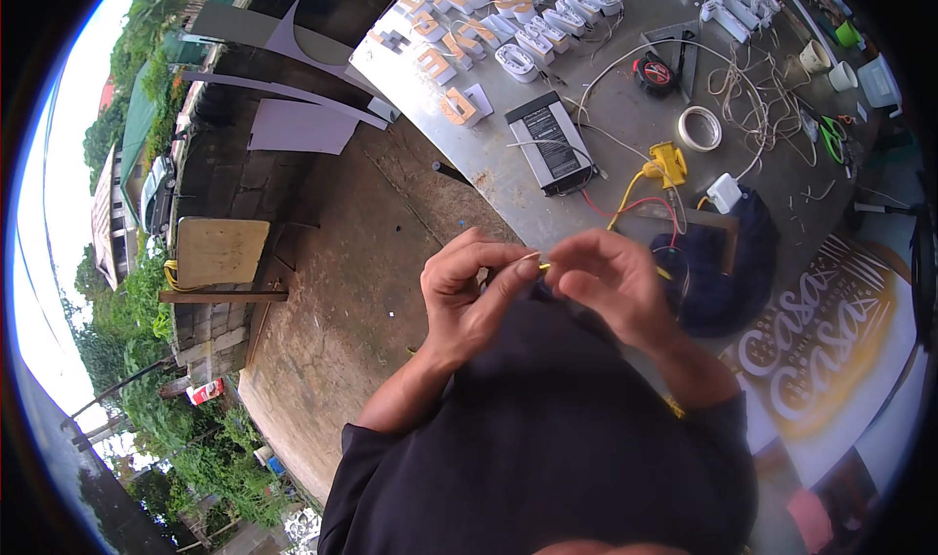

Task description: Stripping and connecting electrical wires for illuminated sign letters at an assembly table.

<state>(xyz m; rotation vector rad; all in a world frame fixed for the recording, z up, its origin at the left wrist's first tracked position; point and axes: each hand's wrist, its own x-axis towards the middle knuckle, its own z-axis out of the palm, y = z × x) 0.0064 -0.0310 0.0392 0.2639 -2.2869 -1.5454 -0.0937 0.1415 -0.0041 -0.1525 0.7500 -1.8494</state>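
Yellow strand (545, 266) | held before the counter's (484, 147) near edge, above the black shirt (567, 428) | left hand (467, 289): thumb and forefinger pinching it | right hand (625, 286): fingers bent alongside, blurred, grip cannot be told | silver-black box (552, 145) by the counter's left edge

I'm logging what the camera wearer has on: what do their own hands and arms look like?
The left hand and right hand wear no gloves, and no watch or bracelet shows. The right one is too blurred to rule out a ring. The forearms are uncovered up to plain black sleeves, which match the black top.
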